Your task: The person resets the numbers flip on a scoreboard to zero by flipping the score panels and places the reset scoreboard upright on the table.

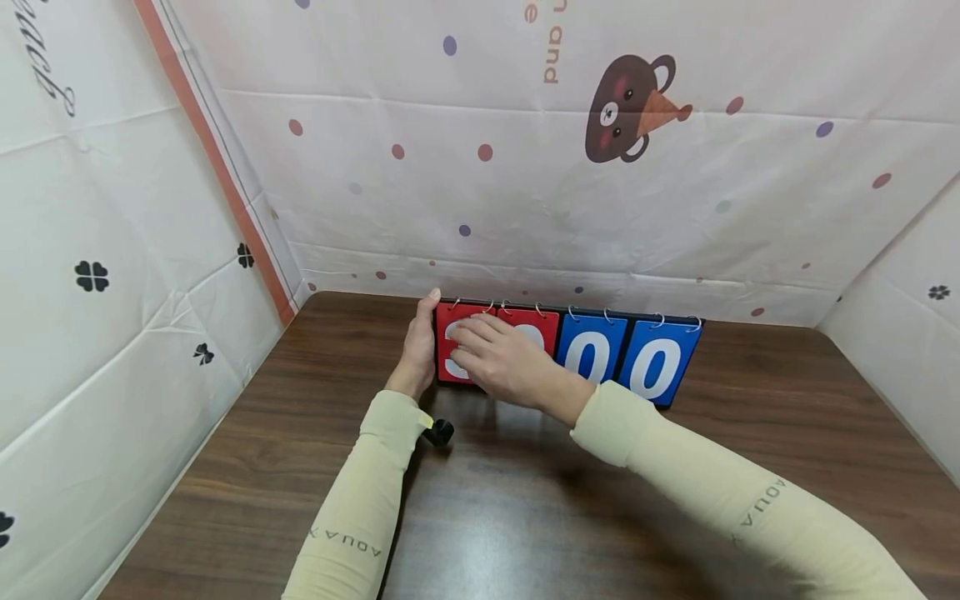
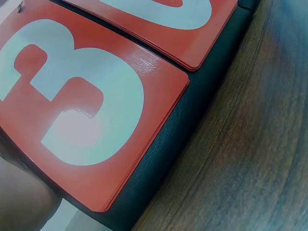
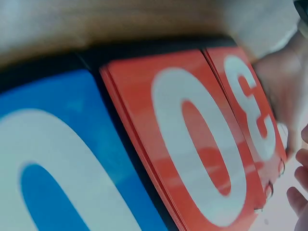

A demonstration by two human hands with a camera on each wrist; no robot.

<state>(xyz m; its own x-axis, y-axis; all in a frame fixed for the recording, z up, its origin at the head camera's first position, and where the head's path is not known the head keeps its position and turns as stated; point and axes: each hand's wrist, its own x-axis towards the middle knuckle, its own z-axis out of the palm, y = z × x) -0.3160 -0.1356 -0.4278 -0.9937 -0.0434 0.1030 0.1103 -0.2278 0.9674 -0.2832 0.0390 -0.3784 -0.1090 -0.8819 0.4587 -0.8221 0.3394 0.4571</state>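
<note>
A flip scoreboard [image 1: 628, 358] stands on the table, its number cards hung on metal rings along the top of a black backing. The leftmost red card [image 2: 115, 120] shows a 3; the second red card [image 3: 144, 96] shows a 0. Both blue cards [image 1: 684, 331] read 0. My left hand [image 1: 422, 346] grips the board's left edge, with part of its fingers hidden behind. In front of the red cards is my right hand [image 1: 506, 360], its fingers extended over the 3. The right wrist view has these fingertips near the rings, apart from the cards.
The board stands near the back edge of the dark wooden table [image 1: 262, 467], close to a patterned cloth backdrop [image 1: 375, 200]. Cloth walls [image 1: 112, 208] rise on both sides. A small black object [image 1: 438, 432] is by my left wrist.
</note>
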